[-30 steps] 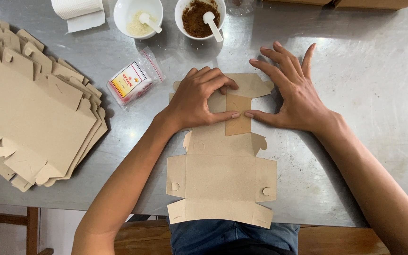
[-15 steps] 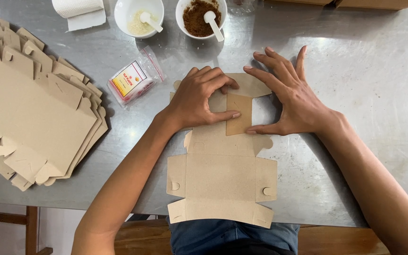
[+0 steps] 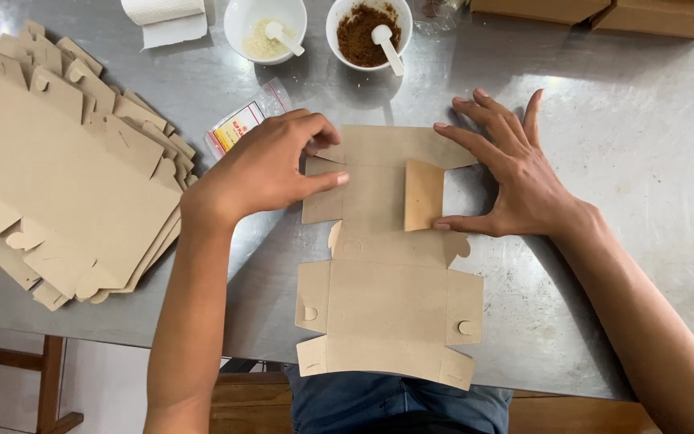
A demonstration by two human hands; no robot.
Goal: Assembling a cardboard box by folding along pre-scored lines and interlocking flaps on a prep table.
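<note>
Flat on the grey steel table [image 3: 620,137], right at its near edge, lies a die-cut brown cardboard box blank [image 3: 391,313], and both hands work its far end. On that end, the left hand [image 3: 271,165] presses down with curled fingers, thumb and forefinger resting on the left side flap without clearly pinching it. Opposite, the right hand [image 3: 516,173] lies spread and open, fingers splayed on the far panel, its thumb touching the base of a small side flap [image 3: 424,194] folded inward and standing partly up. Well to the left sits a fanned stack of unfolded brown box blanks [image 3: 66,169]. Just beyond the left hand lies a small clear plastic packet [image 3: 242,124], and farther back stand a white bowl of pale powder [image 3: 263,24] and a white bowl of brown powder [image 3: 367,28], each with a white spoon, beside a white paper roll [image 3: 166,16].
</note>
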